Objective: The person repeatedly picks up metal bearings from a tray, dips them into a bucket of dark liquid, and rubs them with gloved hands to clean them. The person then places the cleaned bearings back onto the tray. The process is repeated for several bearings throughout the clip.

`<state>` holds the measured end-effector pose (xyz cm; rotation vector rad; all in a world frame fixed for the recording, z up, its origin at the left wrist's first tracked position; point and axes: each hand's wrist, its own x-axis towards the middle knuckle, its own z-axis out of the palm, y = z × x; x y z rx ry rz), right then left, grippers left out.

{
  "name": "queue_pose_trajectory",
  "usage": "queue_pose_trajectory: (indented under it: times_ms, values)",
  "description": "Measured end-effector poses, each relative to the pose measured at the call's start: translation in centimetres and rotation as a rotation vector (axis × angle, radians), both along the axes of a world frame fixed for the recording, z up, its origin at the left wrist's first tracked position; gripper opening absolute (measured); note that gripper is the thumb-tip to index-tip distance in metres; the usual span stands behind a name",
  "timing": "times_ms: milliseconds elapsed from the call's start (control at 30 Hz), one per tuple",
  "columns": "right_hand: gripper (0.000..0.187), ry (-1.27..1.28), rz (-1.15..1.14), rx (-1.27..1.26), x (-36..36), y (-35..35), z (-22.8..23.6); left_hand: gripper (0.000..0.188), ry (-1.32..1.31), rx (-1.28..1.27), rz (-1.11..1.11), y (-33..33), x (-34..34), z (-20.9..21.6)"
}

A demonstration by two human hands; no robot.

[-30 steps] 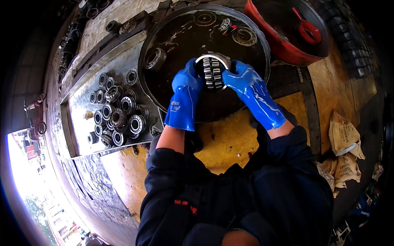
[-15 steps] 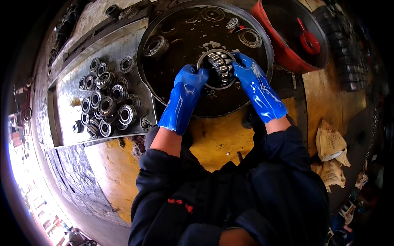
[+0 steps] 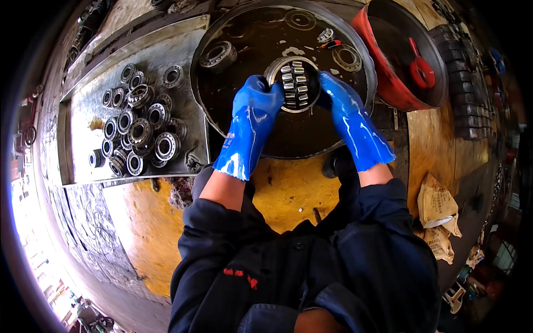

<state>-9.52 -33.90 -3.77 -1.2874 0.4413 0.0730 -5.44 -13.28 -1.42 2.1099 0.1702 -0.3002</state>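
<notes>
Between my two blue-gloved hands is a large roller bearing (image 3: 295, 84), held over a round tub (image 3: 201, 99) of dark liquid. Its rows of shiny rollers stand turned crosswise inside the outer ring. My left hand (image 3: 258, 97) grips the ring's left side, fingers wrapped round it. On the right side my right hand (image 3: 337, 95) is closed on the ring, its fingertips partly hidden behind the bearing. Other bearing parts lie in the tub: a thick bearing (image 3: 218, 55) at left, a ring (image 3: 347, 57) at right and a small roller piece (image 3: 326, 35) beside a red-and-black tool (image 3: 332, 44).
Left of the tub, a metal tray (image 3: 191, 41) carries a heap of smaller bearings (image 3: 140, 132). A red basin (image 3: 363, 33) with a red ladle-like scoop (image 3: 422, 73) adjoins the tub at right. Dark stacked parts (image 3: 469, 83) and torn paper bags (image 3: 437, 202) lie further right.
The bearing's inner roller part has turned within the outer ring, so its rollers now face up more squarely. Both hands still hold it, and the whole view has shifted slightly.
</notes>
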Motion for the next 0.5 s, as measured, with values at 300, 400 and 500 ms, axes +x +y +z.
queue_pose_trajectory:
  times_ms: [300,400,500]
  values:
    - [0.036,-0.001,0.206,-0.547,-0.1,1.7,-0.9,0.041,-0.025,0.093,-0.053,-0.3,-0.4,-0.2]
    - [0.029,-0.183,0.196,-1.042,0.7,0.2,-0.6,0.041,0.070,-0.070,-0.063,-0.4,-0.2,-0.5]
    - [0.025,-0.383,0.067,-1.459,1.0,-0.9,-1.0,0.036,0.118,-0.189,-0.076,-0.6,-0.1,-1.7]
